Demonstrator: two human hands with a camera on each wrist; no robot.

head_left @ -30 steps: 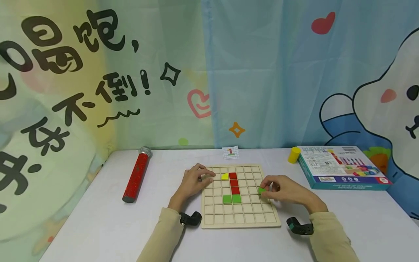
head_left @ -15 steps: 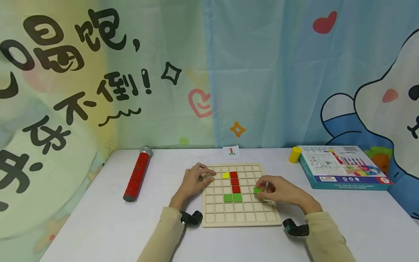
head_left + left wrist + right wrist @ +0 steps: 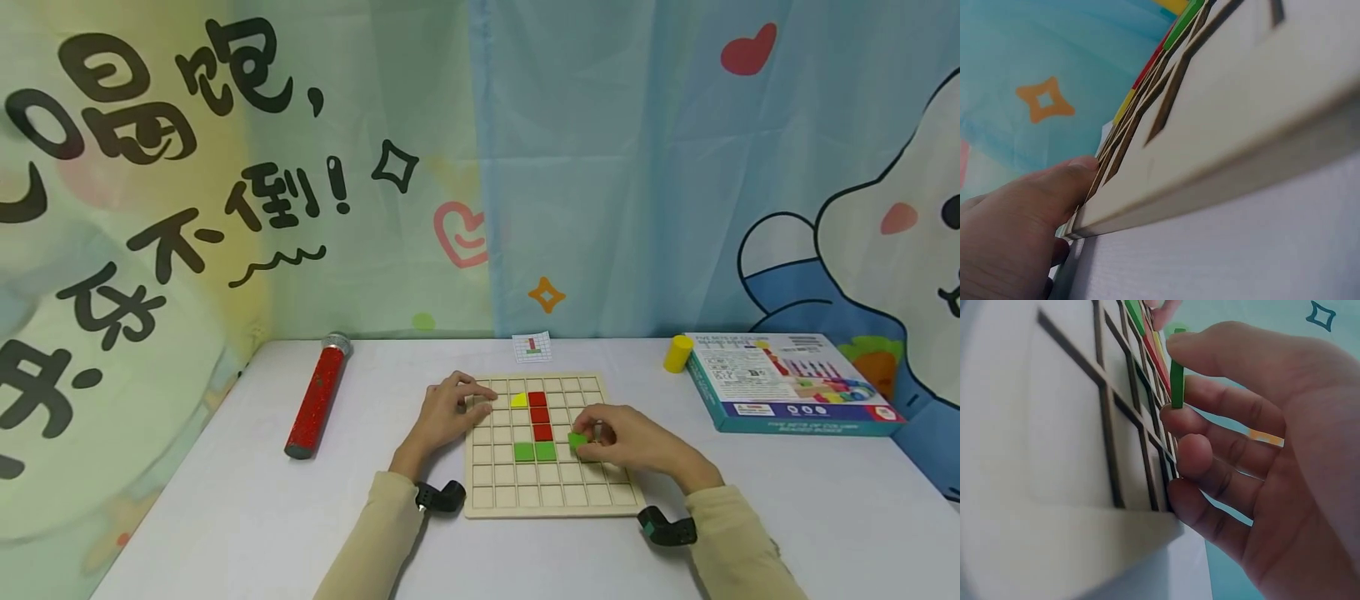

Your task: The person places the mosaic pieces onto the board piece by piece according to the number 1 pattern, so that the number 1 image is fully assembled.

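Looking down from the head view, the right hand (image 3: 626,440) pinches a green tile (image 3: 577,440) over the wooden grid board (image 3: 551,500), just right of the red column (image 3: 538,415); the left hand (image 3: 442,412) rests relaxed on the board's left edge. At the left wrist, fingers (image 3: 1054,187) lie flat against that edge. At the right wrist, thumb and fingers clasp the tile (image 3: 1177,384) upright.

Red tiles (image 3: 537,415): three, in one column on the board
Green tiles (image 3: 535,452): three (two laid side by side, one (image 3: 577,440) pinched in the right hand (image 3: 626,439))
Yellow tiles (image 3: 518,401): one
Boards (image 3: 551,500): one
Boxes (image 3: 787,383): one, far right
Yellow cylinders (image 3: 678,353): one
Red tubes (image 3: 318,397): one, left
Cards (image 3: 532,347): one, far side of the table (image 3: 225,508)
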